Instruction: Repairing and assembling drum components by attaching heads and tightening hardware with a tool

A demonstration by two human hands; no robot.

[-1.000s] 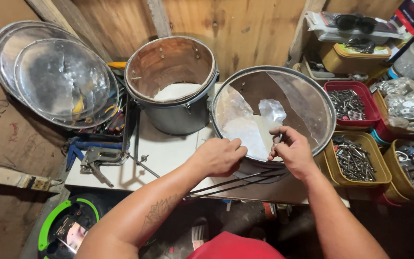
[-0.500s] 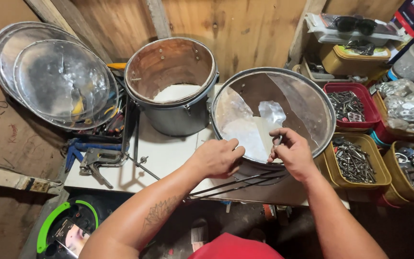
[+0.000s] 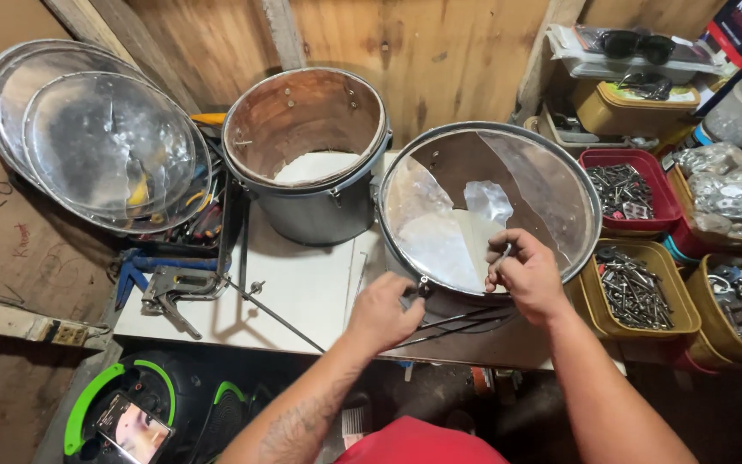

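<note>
A drum shell with a clear head and metal hoop [image 3: 586, 185] stands on a white bench top [image 3: 302, 288]. My left hand [image 3: 384, 311] rests at the hoop's near rim, fingers closed around a small fitting there. My right hand [image 3: 526, 275] is over the near part of the head, pinching a small metal drum key between thumb and fingers. Thin metal rods [image 3: 465, 322] lie below the hands at the bench edge. A second drum shell [image 3: 307, 155], open at the top, stands behind to the left.
Several clear drum heads [image 3: 109, 150] lean at the left over hand tools. A staple gun [image 3: 173, 288] lies on the bench. Red [image 3: 629, 185] and yellow [image 3: 641, 288] bins of screws line the right side. A green-and-black speaker with a phone [image 3: 126, 421] sits below.
My left hand has slid down from the drum head to the near rim of the hoop. My right hand stays in place with the small key.
</note>
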